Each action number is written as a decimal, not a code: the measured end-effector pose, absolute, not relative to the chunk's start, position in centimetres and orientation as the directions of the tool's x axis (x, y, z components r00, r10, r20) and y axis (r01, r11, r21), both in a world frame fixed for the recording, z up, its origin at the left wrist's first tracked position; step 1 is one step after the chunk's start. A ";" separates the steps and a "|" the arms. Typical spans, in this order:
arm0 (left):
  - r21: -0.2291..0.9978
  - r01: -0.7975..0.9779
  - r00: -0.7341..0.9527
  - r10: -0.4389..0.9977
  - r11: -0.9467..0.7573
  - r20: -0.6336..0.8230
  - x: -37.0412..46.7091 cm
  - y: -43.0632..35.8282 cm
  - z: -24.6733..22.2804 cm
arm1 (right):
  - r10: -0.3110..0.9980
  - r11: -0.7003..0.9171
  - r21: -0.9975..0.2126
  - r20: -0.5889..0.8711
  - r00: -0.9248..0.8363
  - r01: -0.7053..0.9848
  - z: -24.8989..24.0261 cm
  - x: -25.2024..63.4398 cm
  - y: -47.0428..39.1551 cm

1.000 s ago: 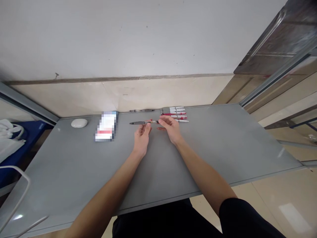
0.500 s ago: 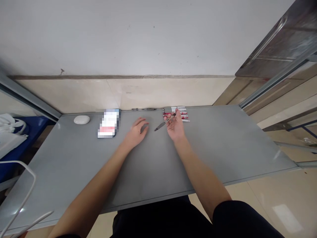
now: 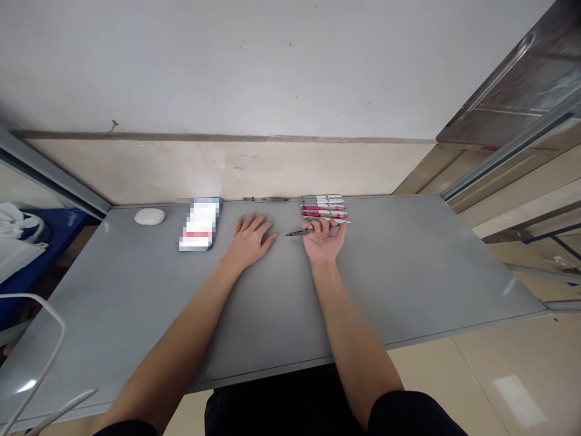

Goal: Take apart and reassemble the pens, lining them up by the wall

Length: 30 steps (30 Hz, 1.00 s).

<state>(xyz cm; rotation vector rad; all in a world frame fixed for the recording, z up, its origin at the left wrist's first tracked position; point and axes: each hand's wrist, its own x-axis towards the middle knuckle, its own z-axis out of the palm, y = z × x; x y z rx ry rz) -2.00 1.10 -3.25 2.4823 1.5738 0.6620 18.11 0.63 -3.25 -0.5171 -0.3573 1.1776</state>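
Observation:
My right hand [image 3: 324, 242] is palm up just in front of a row of pens [image 3: 323, 207], its fingers curled over a dark grey pen [image 3: 296, 232]. The tip of that pen points left, and its other end is mostly hidden by the fingers. Several pens in the row lie side by side, some grey and white, some red and white. Flat on the table, my left hand [image 3: 247, 243] has its fingers spread and holds nothing. Beyond it another dark pen [image 3: 265, 199] lies along the back edge.
A phone [image 3: 216, 224] with a blurred screen lies left of my left hand. Farther left is a white rounded case [image 3: 149, 216]. The grey table [image 3: 436, 260] meets a tiled wall [image 3: 318, 166] at the back. White cable [image 3: 49, 309] hangs over the front left corner.
My right hand has turned and lowered toward the table, bringing the dark pen from a slant to nearly level. My left hand's fingers have spread out flat.

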 end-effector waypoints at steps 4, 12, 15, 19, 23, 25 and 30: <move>0.359 0.828 0.347 0.896 -0.431 0.277 -1.8 0.6 -3.3 | 0.928 0.272 -0.569 -0.059 0.368 -0.776 -3.3 18.1 0.7; 0.311 0.856 0.342 0.904 -0.412 0.257 -1.8 0.4 -3.5 | 0.934 0.278 -0.553 -0.037 0.356 -0.786 -3.4 18.2 1.7; 0.307 0.858 0.342 0.904 -0.412 0.257 -1.8 0.5 -3.7 | 0.929 0.266 -0.594 -0.053 0.366 -0.759 -3.4 18.1 1.8; 0.304 0.854 0.349 0.898 -0.422 0.267 -1.9 0.5 -3.8 | 0.936 0.250 -0.596 -0.052 0.348 -0.763 -3.2 18.0 1.7; 0.318 0.846 0.349 0.896 -0.427 0.273 -1.9 0.5 -3.9 | 0.935 0.265 -0.582 -0.040 0.353 -0.769 -3.1 17.9 1.6; 0.323 0.845 0.352 0.898 -0.426 0.264 -1.9 0.5 -3.9 | 0.936 0.273 -0.554 -0.037 0.350 -0.786 -3.2 17.9 1.6; 0.328 0.844 0.355 0.901 -0.424 0.250 -1.9 0.5 -3.7 | 0.947 0.284 -0.448 -0.007 0.321 -0.848 -3.3 17.8 1.6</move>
